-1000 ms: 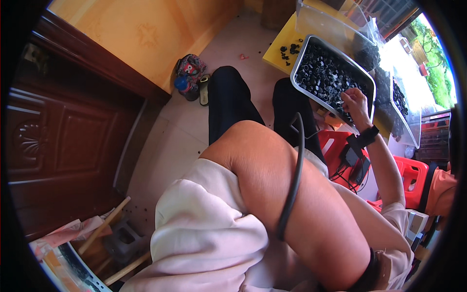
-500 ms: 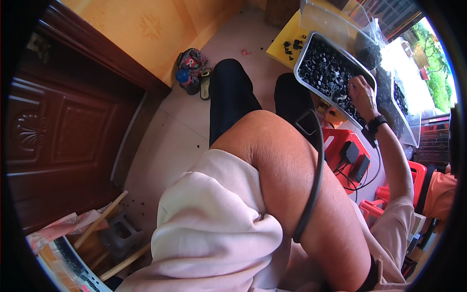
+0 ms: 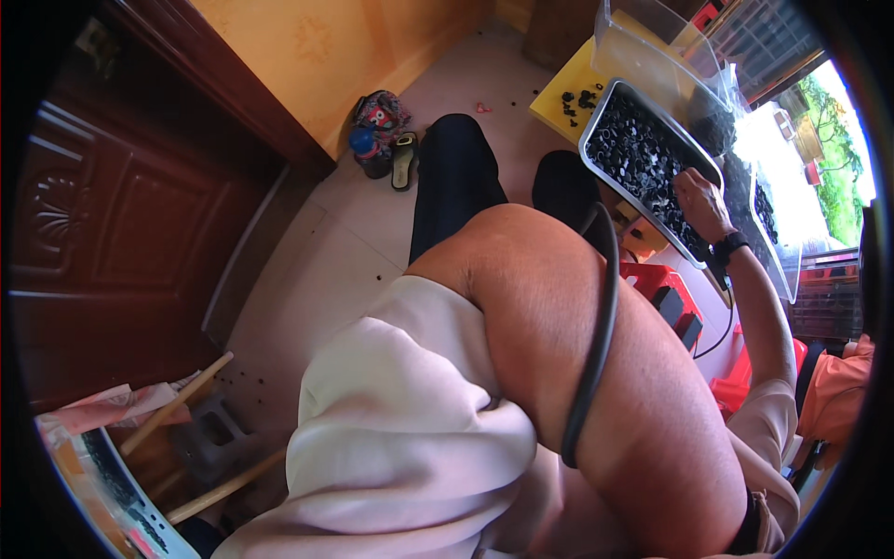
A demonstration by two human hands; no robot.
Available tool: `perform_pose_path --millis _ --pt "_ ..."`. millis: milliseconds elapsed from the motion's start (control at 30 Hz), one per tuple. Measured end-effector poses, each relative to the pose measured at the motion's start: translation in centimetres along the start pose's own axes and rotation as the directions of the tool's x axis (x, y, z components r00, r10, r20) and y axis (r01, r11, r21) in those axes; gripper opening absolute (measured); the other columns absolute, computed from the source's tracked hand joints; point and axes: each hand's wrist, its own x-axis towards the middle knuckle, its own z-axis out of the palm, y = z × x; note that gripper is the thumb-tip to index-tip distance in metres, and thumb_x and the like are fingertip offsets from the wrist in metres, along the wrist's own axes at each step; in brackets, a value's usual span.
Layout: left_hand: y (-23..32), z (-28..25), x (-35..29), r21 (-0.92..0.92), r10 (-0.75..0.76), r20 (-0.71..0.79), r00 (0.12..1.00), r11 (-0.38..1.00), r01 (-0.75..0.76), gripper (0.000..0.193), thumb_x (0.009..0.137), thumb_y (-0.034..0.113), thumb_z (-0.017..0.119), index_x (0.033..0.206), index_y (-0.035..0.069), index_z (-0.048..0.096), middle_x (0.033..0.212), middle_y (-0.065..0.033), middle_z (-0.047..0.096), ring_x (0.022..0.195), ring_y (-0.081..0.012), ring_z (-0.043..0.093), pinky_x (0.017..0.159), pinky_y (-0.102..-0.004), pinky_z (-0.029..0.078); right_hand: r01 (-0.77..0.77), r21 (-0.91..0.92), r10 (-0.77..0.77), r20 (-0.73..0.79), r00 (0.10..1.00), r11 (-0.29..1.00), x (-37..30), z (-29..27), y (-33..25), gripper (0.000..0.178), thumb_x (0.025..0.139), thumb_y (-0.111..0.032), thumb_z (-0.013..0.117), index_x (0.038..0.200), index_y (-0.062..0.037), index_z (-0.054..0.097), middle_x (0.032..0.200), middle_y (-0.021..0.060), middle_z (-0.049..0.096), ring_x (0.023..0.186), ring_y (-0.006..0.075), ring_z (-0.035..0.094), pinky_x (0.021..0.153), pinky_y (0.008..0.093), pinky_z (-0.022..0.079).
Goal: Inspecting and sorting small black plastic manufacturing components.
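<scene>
My right hand (image 3: 703, 203) reaches into a silvery metal tray (image 3: 694, 258) at the upper right, a dark band around its wrist. Its fingers are curled down among many small black ring-shaped parts (image 3: 631, 140); whatever they pinch is hidden. Close up, my left arm (image 3: 549, 279) is bent, its elbow pointing away from me and its forearm running down to the lower right. My left hand lies beyond the lower edge of the picture. A black cable (image 3: 596, 363) crosses in front of this arm.
Loose black parts (image 3: 585, 99) lie on a yellow board (image 3: 559, 116) beside the tray. Clear plastic bins (image 3: 652, 47) stand behind it. A red stool (image 3: 666, 279) is below the tray. A slipper (image 3: 403, 163) and blue-capped bottle (image 3: 372, 154) are near the wall, a brown door (image 3: 140, 252) at left.
The whole view has shifted slightly, so the tray appears lower and farther right. My right hand stays in the tray, its fingers now curled deeper among the black parts.
</scene>
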Motion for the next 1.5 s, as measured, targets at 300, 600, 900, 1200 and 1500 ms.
perform_pose_path --millis 300,600,900,1200,1500 --pt "1.1 0.5 -1.3 0.026 -0.009 0.026 1.0 1.0 0.009 0.011 0.071 0.012 0.063 0.076 0.003 0.06 0.076 -0.0138 0.058 0.073 -0.0277 0.058 0.066 -0.0339 0.046 0.097 -0.067 -0.096 0.02 0.995 0.993 0.0 0.3 -1.1 0.002 0.082 -0.006 0.052 0.083 -0.0055 0.054 0.079 0.0132 0.052 0.073 0.0355 0.058 0.064 0.0442 0.046" --pt "1.9 0.9 -2.8 0.082 -0.026 0.039 0.999 0.996 0.022 0.01 0.071 0.011 0.063 0.076 0.003 0.06 0.076 -0.0134 0.058 0.072 -0.0278 0.058 0.066 -0.0341 0.046 0.128 -0.066 -0.12 0.105 0.987 0.99 -1.2 0.2 -1.7 0.004 0.081 -0.005 0.052 0.084 -0.0053 0.055 0.081 0.0134 0.052 0.072 0.0355 0.058 0.063 0.0451 0.046" --pt "2.7 1.4 -3.3 0.102 -0.002 0.049 0.999 0.995 -0.003 0.009 0.072 0.01 0.063 0.077 0.003 0.06 0.076 -0.013 0.058 0.072 -0.0279 0.058 0.065 -0.0342 0.045 0.081 0.124 -0.09 0.066 0.994 0.989 -3.3 -0.4 -2.9 0.006 0.081 -0.004 0.054 0.085 -0.0039 0.057 0.077 0.0132 0.054 0.07 0.034 0.058 0.062 0.0414 0.047" --pt "4.1 1.8 -4.7 0.153 -0.048 0.046 0.998 0.987 0.041 0.009 0.072 0.009 0.064 0.077 0.002 0.06 0.076 -0.0127 0.058 0.072 -0.0281 0.058 0.065 -0.0343 0.045 0.065 0.235 -0.078 0.049 0.996 0.97 -4.5 -0.7 -3.3 0.005 0.077 0.001 0.054 0.08 -0.0013 0.057 0.072 0.014 0.054 0.063 0.029 0.057 0.055 0.0357 0.045" --pt "4.2 1.4 -4.7 0.196 -0.082 0.08 0.993 0.978 0.065 0.008 0.073 0.007 0.064 0.077 0.002 0.06 0.075 -0.0123 0.058 0.072 -0.0282 0.058 0.065 -0.0344 0.045 -0.265 0.515 0.226 0.138 0.964 0.815 -3.6 -2.4 -3.8 0.004 0.081 0.002 0.057 0.082 -0.0005 0.06 0.068 0.0019 0.056 0.059 0.0061 0.052 0.051 0.0223 0.041"
